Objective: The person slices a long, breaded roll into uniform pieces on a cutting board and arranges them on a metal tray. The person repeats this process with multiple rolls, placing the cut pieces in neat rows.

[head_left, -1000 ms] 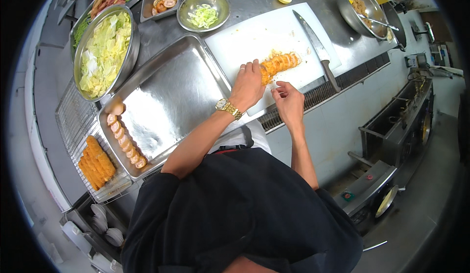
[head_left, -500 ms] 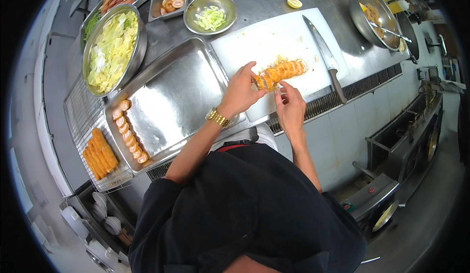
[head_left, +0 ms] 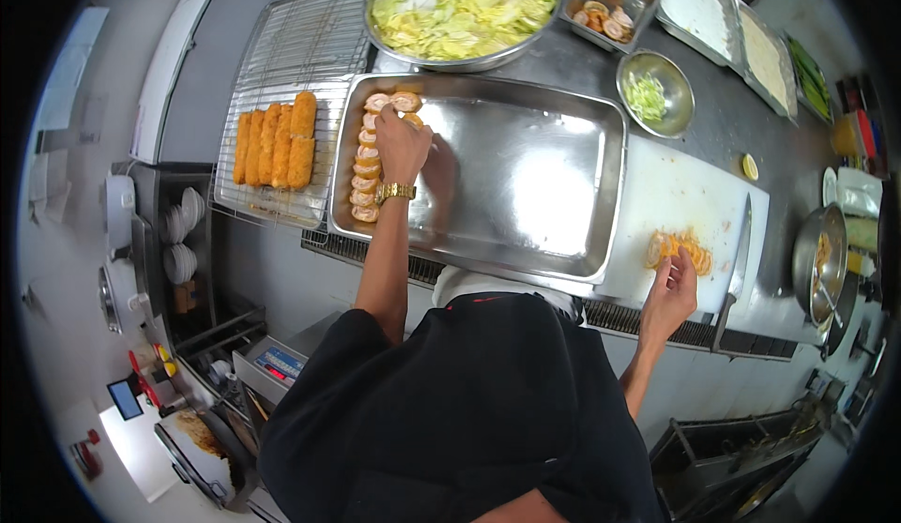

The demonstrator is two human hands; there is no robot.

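My left hand (head_left: 403, 145) reaches into the left end of a large steel tray (head_left: 526, 258), its fingers closed around slices of breaded fried roll (head_left: 406, 102). Beside them, a column of roll slices with pale, swirled cut faces (head_left: 365, 185) stands along the tray's left wall. My right hand (head_left: 672, 288) rests at the near side of a sliced breaded roll (head_left: 693, 247) on the white cutting board (head_left: 649, 185), thumb and fingers curled against the slices. A long knife (head_left: 741, 246) lies on the board's right part, handle over the near edge.
Several whole breaded rolls (head_left: 278, 148) lie on a wire rack (head_left: 305, 35) left of the tray. Behind the tray stand a bowl of chopped cabbage (head_left: 465, 7), a small pan of slices (head_left: 612, 2) and a bowl of chopped greens (head_left: 678, 101). A lemon piece (head_left: 750, 166) sits beyond the board.
My left hand has gone from the roll on the board to the tray's left end, with slices in it. My right hand stays by the roll. The view has swung left.
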